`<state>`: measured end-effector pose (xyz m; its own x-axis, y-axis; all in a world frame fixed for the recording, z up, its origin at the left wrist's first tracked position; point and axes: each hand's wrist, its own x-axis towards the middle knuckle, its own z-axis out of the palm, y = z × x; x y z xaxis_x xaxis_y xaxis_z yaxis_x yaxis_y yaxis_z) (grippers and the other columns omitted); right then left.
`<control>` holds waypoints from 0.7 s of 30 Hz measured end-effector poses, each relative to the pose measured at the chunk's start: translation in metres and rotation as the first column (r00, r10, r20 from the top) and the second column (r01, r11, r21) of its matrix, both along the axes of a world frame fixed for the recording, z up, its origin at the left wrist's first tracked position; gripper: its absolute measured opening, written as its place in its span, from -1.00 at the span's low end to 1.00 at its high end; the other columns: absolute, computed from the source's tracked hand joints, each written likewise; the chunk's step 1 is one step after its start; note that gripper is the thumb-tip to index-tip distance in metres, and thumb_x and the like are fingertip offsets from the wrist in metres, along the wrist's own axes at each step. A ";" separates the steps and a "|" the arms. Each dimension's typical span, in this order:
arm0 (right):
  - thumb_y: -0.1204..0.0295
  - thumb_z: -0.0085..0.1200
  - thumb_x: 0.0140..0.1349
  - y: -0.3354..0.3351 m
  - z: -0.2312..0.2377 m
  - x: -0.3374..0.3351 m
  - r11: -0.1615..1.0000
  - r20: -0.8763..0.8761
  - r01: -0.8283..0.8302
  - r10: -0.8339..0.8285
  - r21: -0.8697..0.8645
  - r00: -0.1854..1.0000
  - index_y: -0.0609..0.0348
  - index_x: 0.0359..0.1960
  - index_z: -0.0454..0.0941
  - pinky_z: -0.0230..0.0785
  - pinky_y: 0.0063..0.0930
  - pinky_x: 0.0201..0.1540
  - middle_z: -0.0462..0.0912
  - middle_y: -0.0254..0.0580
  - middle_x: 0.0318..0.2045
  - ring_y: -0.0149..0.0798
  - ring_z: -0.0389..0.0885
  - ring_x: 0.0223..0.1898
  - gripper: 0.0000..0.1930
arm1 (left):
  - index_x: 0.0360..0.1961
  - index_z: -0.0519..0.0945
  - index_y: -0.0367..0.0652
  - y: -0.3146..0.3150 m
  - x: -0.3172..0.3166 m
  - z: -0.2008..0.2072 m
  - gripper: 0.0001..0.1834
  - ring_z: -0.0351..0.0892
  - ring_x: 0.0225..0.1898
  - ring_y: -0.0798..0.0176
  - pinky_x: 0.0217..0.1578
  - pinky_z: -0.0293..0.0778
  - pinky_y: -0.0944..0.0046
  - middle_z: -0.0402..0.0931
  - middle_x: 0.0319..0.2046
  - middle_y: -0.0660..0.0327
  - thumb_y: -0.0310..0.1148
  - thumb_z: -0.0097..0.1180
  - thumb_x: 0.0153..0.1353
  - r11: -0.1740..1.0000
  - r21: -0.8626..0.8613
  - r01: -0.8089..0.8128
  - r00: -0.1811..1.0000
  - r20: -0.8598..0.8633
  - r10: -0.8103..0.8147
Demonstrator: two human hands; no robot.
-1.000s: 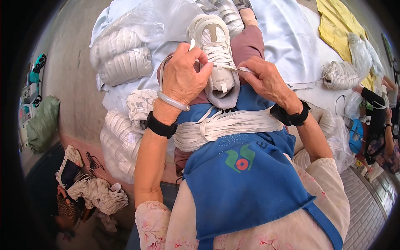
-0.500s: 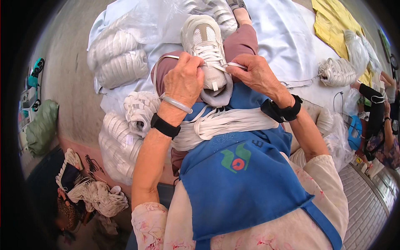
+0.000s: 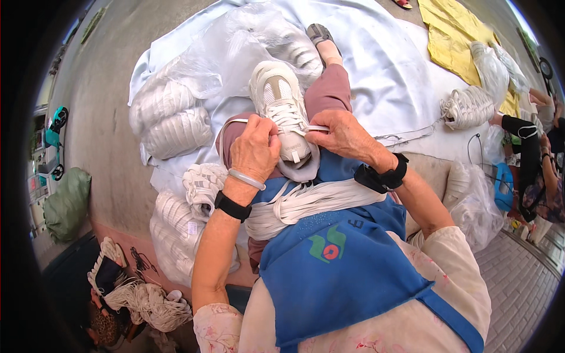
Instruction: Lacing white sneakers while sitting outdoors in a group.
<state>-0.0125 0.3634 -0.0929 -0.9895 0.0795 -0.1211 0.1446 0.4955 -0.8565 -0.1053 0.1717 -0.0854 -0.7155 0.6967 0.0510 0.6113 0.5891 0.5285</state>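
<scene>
A cream and beige sneaker (image 3: 276, 88) rests on my lap, its toe pointing away from me and its tongue toward me. Pale flat laces (image 3: 288, 115) cross its front. At the shoe's left side my left hand (image 3: 255, 147) is closed in a pinch; a lace loops out from it over my left thigh. On the other side my right hand (image 3: 341, 136) pinches a flat white lace end beside the upper eyelets. A thick bundle of white laces (image 3: 318, 200) lies across my waist over the blue apron (image 3: 347, 282).
Plastic-wrapped stacks of pale shoes (image 3: 176, 129) lie left on a light blue cloth (image 3: 382, 76). One more sneaker (image 3: 203, 185) sits by my left wrist. A lace heap (image 3: 156, 303) is at lower left. Another person's arm (image 3: 550, 165) shows at far right, near a yellow sheet (image 3: 450, 38).
The view has tilted, so the shoe and hands appear lower in the picture. Both hands keep their places beside the shoe, still pinching, with little other movement.
</scene>
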 end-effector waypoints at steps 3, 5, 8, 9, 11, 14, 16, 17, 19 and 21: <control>0.35 0.10 0.04 -0.002 0.004 -0.005 1.000 0.039 0.008 -0.007 -0.015 0.999 0.35 -0.47 0.55 0.37 -0.22 -0.37 0.54 0.13 -0.57 0.06 0.54 -0.48 -0.76 | -0.39 0.52 -0.18 0.000 -0.007 -0.002 -0.90 0.52 -0.38 0.00 -0.36 0.43 0.11 0.45 -0.39 0.11 -0.50 0.08 0.01 0.999 0.028 -0.029 0.997 0.069 0.027; 0.35 0.10 0.04 -0.002 0.007 -0.003 0.999 0.021 0.042 -0.041 -0.010 0.999 0.34 -0.46 0.56 0.37 -0.22 -0.35 0.55 0.13 -0.54 0.06 0.55 -0.46 -0.76 | -0.38 0.53 -0.19 0.003 -0.005 0.001 -0.90 0.52 -0.37 -0.01 -0.35 0.43 0.11 0.45 -0.38 0.10 -0.49 0.09 0.01 0.997 0.068 -0.039 0.995 0.091 0.032; 0.34 0.16 0.06 0.007 0.005 0.004 0.997 -0.041 0.071 -0.070 0.007 0.997 0.30 -0.40 0.58 0.39 -0.30 -0.30 0.58 0.03 -0.45 -0.05 0.58 -0.38 -0.77 | -0.38 0.53 -0.15 0.014 0.003 0.013 -0.91 0.54 -0.40 -0.10 -0.41 0.45 0.00 0.43 -0.33 0.11 -0.46 0.09 0.04 0.996 0.066 0.058 0.997 -0.049 -0.055; 0.33 0.15 0.05 0.008 0.001 0.006 0.997 -0.070 0.066 -0.063 0.033 0.996 0.29 -0.36 0.58 0.39 -0.24 -0.27 0.58 0.07 -0.43 0.04 0.56 -0.35 -0.75 | -0.39 0.53 -0.15 0.016 0.001 0.010 -0.92 0.54 -0.41 -0.09 -0.43 0.44 -0.01 0.43 -0.33 0.10 -0.47 0.10 0.03 0.995 0.033 0.094 0.995 -0.045 -0.092; 0.34 0.10 -0.03 -0.001 -0.020 0.004 0.993 -0.162 0.097 -0.106 -0.065 0.981 0.33 -0.42 0.55 0.36 -0.06 -0.29 0.55 0.19 -0.49 0.20 0.53 -0.38 -0.74 | -0.44 0.50 -0.16 0.015 0.000 0.013 -0.93 0.50 -0.42 -0.10 -0.45 0.40 -0.03 0.40 -0.37 0.08 -0.49 0.09 -0.01 0.987 -0.032 0.158 0.985 -0.070 -0.160; 0.35 0.07 -0.18 -0.011 -0.034 0.001 0.993 -0.225 0.090 -0.104 -0.070 0.969 0.36 -0.52 0.52 0.34 0.00 -0.32 0.52 0.25 -0.52 0.25 0.52 -0.40 -0.73 | -0.49 0.46 -0.19 0.009 0.000 0.004 -0.95 0.48 -0.43 -0.16 -0.45 0.37 -0.07 0.37 -0.40 0.02 -0.50 0.06 -0.04 0.971 -0.013 0.240 0.959 -0.151 -0.239; 0.36 0.08 -0.22 -0.015 -0.029 -0.001 0.995 -0.233 0.093 -0.098 -0.032 0.968 0.35 -0.52 0.53 0.35 0.00 -0.33 0.53 0.24 -0.52 0.25 0.52 -0.40 -0.73 | -0.42 0.51 -0.24 -0.004 -0.009 -0.003 -0.91 0.48 -0.36 -0.05 -0.33 0.39 0.06 0.44 -0.44 0.01 -0.46 0.06 0.04 0.966 -0.051 0.254 0.964 -0.071 -0.257; 0.37 0.08 -0.23 -0.016 -0.022 0.000 0.997 -0.201 0.080 -0.076 0.008 0.977 0.34 -0.52 0.53 0.36 0.00 -0.33 0.53 0.23 -0.52 0.25 0.53 -0.40 -0.74 | -0.35 0.55 -0.20 -0.001 -0.009 0.006 -0.79 0.54 -0.30 -0.05 -0.24 0.44 -0.01 0.54 -0.42 0.04 -0.27 0.09 0.11 0.952 -0.168 0.256 0.955 -0.112 -0.276; 0.38 0.09 -0.23 -0.017 -0.017 0.003 0.993 -0.215 0.119 -0.110 0.028 0.970 0.34 -0.51 0.54 0.36 -0.01 -0.32 0.54 0.23 -0.51 0.24 0.54 -0.39 -0.75 | -0.38 0.55 -0.20 0.009 -0.007 0.014 -0.78 0.51 -0.33 -0.15 -0.25 0.43 -0.01 0.52 -0.40 -0.03 -0.26 0.13 0.06 0.958 -0.125 0.260 0.963 -0.035 -0.266; 0.39 0.09 -0.22 -0.019 -0.019 0.002 0.991 -0.224 0.132 -0.121 0.036 0.967 0.33 -0.50 0.55 0.36 -0.01 -0.32 0.55 0.23 -0.51 0.24 0.54 -0.38 -0.75 | -0.40 0.55 -0.19 0.013 -0.006 0.021 -0.79 0.51 -0.33 -0.13 -0.26 0.44 -0.01 0.51 -0.40 -0.02 -0.26 0.13 0.06 0.946 -0.155 0.284 0.953 -0.068 -0.297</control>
<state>-0.0101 0.3444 -0.1121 -0.9728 0.2059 0.1065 0.0190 0.5287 -0.8486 -0.1115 0.1846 -0.0645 -0.4784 0.8781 -0.0089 0.8076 0.4440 0.3882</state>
